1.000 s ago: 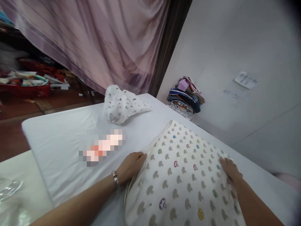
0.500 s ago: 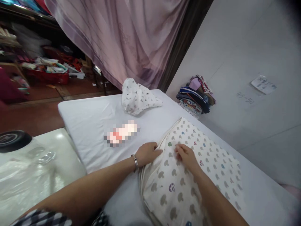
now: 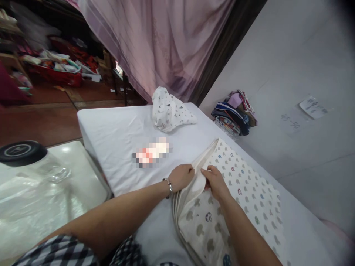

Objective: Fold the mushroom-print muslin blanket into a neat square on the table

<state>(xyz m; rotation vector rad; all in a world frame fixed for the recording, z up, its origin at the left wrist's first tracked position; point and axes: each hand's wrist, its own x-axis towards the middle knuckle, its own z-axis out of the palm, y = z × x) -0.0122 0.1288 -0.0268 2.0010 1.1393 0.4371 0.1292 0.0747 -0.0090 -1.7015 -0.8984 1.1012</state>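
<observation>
A cream cloth printed with small mushrooms [image 3: 244, 192] lies folded on a white padded table [image 3: 116, 136]. My left hand [image 3: 181, 176] is closed on the cloth's left edge, a bracelet on its wrist. My right hand [image 3: 215, 181] pinches the same edge right beside it and lifts a fold of the plain underside. The two hands are almost touching.
A crumpled white printed garment [image 3: 170, 111] lies at the table's far end. A blurred-out patch [image 3: 152, 152] sits mid-table. Folded clothes [image 3: 234, 116] are stacked by the white wall. A black-lidded jar [image 3: 24, 155] and clear plastic stand at left. A pink curtain [image 3: 166, 40] hangs behind.
My right hand has come from the cloth's right side across to its left edge and taken hold of it beside my left hand. The view has swung left.
</observation>
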